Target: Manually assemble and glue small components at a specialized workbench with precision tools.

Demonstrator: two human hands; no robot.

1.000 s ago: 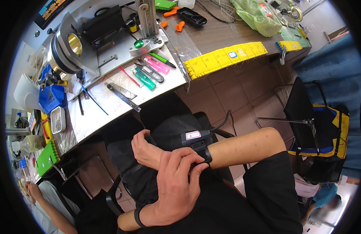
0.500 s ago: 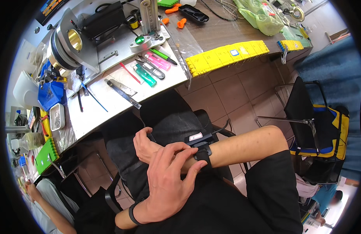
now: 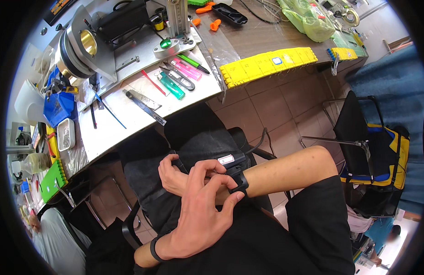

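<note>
One black strap (image 3: 240,178), around the right forearm (image 3: 285,174); one black box (image 3: 237,159), just beside it. Two yellow strips (image 3: 269,67) by the bench (image 3: 102,142), one green lighter (image 3: 170,85) on top. Left hand (image 3: 198,215) half open, thumb and forefinger pinching the strap's edge. Right hand (image 3: 174,178) loosely curled; cannot tell whether gripping anything. Strap smooth, curved; box hard-edged, white-labelled; lighter translucent plastic; strips ridged.

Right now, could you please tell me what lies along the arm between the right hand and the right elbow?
The head view shows the left hand across the right forearm, touching a black strap there, with a white-labelled black box beside it.
</note>
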